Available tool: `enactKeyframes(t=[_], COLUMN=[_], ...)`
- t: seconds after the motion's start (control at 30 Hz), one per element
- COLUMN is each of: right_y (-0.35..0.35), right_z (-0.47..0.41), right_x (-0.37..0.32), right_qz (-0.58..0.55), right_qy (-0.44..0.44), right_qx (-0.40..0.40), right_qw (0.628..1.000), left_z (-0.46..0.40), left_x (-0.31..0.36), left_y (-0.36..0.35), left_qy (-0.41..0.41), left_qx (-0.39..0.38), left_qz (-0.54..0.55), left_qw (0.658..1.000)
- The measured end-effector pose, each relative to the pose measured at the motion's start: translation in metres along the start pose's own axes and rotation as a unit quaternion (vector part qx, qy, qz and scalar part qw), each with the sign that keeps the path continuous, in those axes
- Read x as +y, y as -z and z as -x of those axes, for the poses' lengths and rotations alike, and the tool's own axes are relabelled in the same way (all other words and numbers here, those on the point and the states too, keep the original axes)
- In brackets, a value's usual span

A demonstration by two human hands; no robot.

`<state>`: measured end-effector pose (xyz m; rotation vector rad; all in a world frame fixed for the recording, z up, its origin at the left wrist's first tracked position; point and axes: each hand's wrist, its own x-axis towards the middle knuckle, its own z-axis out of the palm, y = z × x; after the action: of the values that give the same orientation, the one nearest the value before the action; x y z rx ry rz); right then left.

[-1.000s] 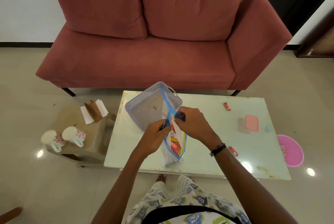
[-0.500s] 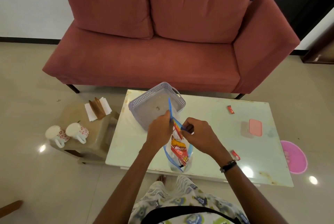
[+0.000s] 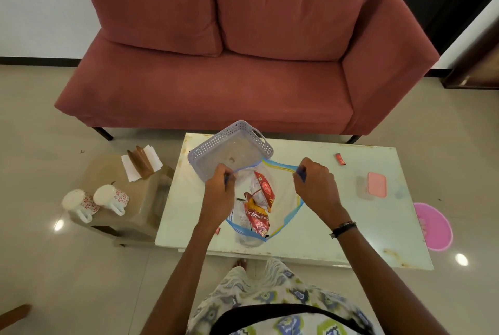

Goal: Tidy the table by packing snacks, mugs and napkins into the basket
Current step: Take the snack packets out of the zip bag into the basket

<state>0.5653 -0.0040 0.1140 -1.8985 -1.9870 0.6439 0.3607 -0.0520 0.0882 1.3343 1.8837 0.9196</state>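
A clear zip bag (image 3: 286,199) with a blue and yellow rim lies on the white table (image 3: 351,226), its mouth pulled wide. Red and orange snack packets (image 3: 260,205) sit inside it. My left hand (image 3: 218,194) pinches the left side of the rim and my right hand (image 3: 316,186) pinches the right side. A lilac perforated basket (image 3: 253,137), tilted and holding only a small scrap, stands just behind the bag. Two white mugs (image 3: 94,201) with red flowers and white napkins (image 3: 129,170) in a brown holder rest on a low stool at the left.
A pink-lidded box (image 3: 375,184) and a small red sachet (image 3: 340,158) lie on the table's right half; another red sachet (image 3: 217,230) peeks out by my left forearm. A red sofa (image 3: 243,51) stands behind the table. A pink mat (image 3: 432,225) lies on the floor at right.
My hands have drawn apart, pulling the zip bag's mouth from nearly closed to wide open. The snack packets inside now show clearly.
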Motion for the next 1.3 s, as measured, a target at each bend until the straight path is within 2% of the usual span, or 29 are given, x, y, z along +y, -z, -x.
enactKeyframes(t=[0.13,0.3,0.33,0.4,0.47,0.53,0.6,0.67,0.77,0.9,1.1,1.17,1.3], right_y=[-0.003,-0.008,-0.008,-0.004,-0.004,-0.012,-0.028,-0.046,-0.065,-0.087,-0.095,-0.093,-0.073], right_z=[0.001,0.011,0.014,0.020,0.026,0.029,0.026,0.017,-0.002,-0.019,-0.028,-0.028,-0.016], right_x=[0.002,-0.005,-0.007,-0.013,-0.019,-0.026,-0.034,-0.044,-0.050,-0.040,-0.028,-0.028,-0.044], right_qz=[0.011,0.059,0.058,0.027,0.011,0.062,0.154,0.254,0.387,0.502,0.527,0.498,0.417], right_qy=[-0.014,0.023,0.044,0.156,0.313,0.414,0.431,0.431,0.475,0.513,0.515,0.530,0.526], right_qx=[-0.001,-0.017,-0.004,0.049,0.059,-0.019,-0.132,-0.192,-0.200,-0.223,-0.179,-0.172,-0.228], right_qw=[1.000,0.998,0.997,0.986,0.948,0.908,0.879,0.844,0.765,0.660,0.652,0.664,0.705], left_z=[-0.002,-0.003,-0.003,-0.002,0.000,0.000,0.000,0.001,0.005,0.009,0.011,0.011,0.007], left_x=[0.001,0.012,0.013,0.011,0.009,0.007,0.007,0.007,0.008,0.008,0.006,0.006,0.000], left_y=[-0.003,-0.009,-0.009,-0.008,-0.006,-0.005,-0.003,-0.002,-0.002,-0.003,-0.005,-0.005,-0.003], left_qy=[0.025,0.037,0.043,0.054,0.055,0.053,0.053,0.044,0.030,0.020,0.019,0.021,0.039], left_qx=[0.003,0.006,0.007,0.007,0.015,0.026,0.028,0.021,0.012,0.009,-0.002,-0.007,0.006], left_qz=[0.037,0.072,0.074,0.081,0.081,0.081,0.068,0.047,0.037,0.037,0.042,0.045,0.052], left_qw=[0.999,0.997,0.996,0.995,0.995,0.995,0.996,0.998,0.999,0.999,0.999,0.999,0.998])
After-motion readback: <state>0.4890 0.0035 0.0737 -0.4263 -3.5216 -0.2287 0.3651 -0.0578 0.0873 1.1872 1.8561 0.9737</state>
